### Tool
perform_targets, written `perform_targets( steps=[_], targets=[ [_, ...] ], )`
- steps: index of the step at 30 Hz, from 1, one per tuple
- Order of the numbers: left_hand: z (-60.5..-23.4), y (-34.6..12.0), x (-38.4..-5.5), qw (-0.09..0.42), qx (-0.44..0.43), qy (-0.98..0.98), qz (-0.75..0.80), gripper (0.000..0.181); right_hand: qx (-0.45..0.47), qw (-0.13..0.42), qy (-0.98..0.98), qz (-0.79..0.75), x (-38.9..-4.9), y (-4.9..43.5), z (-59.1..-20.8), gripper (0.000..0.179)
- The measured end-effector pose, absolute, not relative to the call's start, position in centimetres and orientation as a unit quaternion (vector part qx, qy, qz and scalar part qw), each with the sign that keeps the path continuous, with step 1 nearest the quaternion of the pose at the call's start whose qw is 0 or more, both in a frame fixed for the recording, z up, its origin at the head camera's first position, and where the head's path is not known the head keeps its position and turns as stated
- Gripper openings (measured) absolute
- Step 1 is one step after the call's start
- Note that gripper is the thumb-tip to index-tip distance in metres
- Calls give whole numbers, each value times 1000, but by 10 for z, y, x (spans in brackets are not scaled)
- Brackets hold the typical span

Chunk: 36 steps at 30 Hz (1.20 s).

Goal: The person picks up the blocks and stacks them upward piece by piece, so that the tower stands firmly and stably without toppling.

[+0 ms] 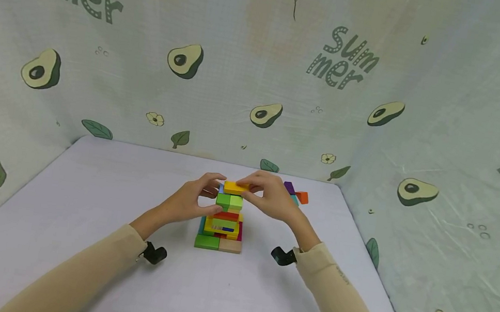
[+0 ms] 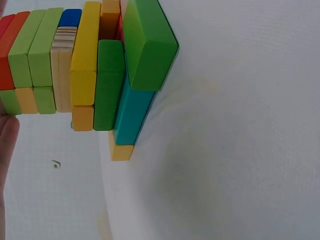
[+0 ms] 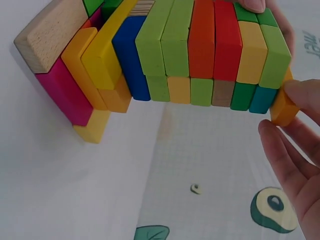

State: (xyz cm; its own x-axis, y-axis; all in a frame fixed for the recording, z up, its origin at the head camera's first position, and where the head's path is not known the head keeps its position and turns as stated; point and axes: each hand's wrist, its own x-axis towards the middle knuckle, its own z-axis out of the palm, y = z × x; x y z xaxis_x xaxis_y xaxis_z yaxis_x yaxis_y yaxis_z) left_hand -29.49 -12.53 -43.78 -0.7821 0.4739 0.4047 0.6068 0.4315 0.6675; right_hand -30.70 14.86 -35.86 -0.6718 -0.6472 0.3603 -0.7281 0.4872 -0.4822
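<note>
A tower of coloured wooden blocks [image 1: 225, 224] stands on the white table, with wider layers at its base. At its top, my right hand [image 1: 270, 195] pinches a yellow-orange block [image 1: 233, 188] between thumb and fingers. In the right wrist view this orange block [image 3: 284, 109] lies against the tower's uppermost layer. My left hand [image 1: 186, 199] curls round the upper left side of the tower, thumb at the light green blocks [image 1: 229, 201] and fingers behind. The left wrist view shows part of that hand [image 2: 7, 145] beside the upper blocks, mostly cut off.
Behind my right hand lie several loose blocks, among them a purple block [image 1: 289, 187] and an orange block [image 1: 302, 197]. The white table [image 1: 134, 183] is bounded at the back and sides by a hanging cloth [image 1: 217, 120] printed with avocados and leaves.
</note>
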Motion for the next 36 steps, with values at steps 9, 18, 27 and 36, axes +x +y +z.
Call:
perform_targets(
  steps=[9,18,27,36],
  targets=[
    [-437,-124,-295,78,-326,-840,-427,75,389,54,-855,338,-309,151,-365,27],
    [-435,-125,-293,76,-323,-838,-434,71,397,57,-846,350,-312,151,-370,24],
    [-437,-125,-293,80,-319,-844,-425,68,398,59,-846,350,-313,149,-373,23],
    [-438,-124,-293,78,-317,-846,-421,67,385,54,-852,351,-312,150,-375,23]
  ],
)
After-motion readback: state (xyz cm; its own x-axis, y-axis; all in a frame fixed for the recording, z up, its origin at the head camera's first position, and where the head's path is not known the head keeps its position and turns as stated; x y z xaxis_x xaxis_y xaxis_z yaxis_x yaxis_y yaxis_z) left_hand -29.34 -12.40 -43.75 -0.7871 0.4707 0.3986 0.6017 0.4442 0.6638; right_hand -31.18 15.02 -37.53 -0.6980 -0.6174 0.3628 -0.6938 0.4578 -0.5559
